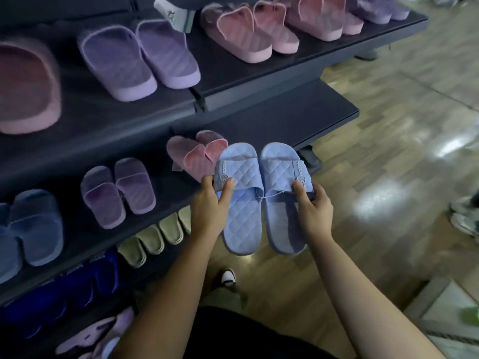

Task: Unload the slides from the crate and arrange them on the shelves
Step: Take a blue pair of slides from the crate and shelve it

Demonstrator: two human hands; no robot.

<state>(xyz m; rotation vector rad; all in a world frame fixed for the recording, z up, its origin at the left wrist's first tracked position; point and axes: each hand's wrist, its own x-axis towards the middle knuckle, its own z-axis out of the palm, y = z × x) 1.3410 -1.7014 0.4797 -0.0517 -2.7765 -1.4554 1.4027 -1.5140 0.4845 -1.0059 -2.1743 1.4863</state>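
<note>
floor: pale wood-look planks [388,130], glossy, with bright patches of light reflected to the right of the shelves.
shelves: dark tiered boards [259,71] stepping down toward the person, running from the left edge to mid-frame.
top tier: lilac pair [140,58] in the middle, pink pairs [248,32] to its right, one blurred pink slide [26,86] at far left.
middle tier: dusty blue pair [28,229] at left, mauve pair [116,193] beside it, pink pair [197,154] near the bare right end.
lower tiers: beige slides [153,239] on edge in a row, deep blue ones [64,294] below, both dim.
blue slides: quilted light blue pair [259,198] held side by side in the air, just in front of the middle tier, toes toward the shelf.
left hand: [210,206] pinched the outer edge of the left slide's strap.
right hand: [313,208] pinched the outer edge of the right slide's strap.
bottom right: a pale box corner [445,307], blurred.
shoe: the person's own black-and-white toe [228,277] on the floor.
</note>
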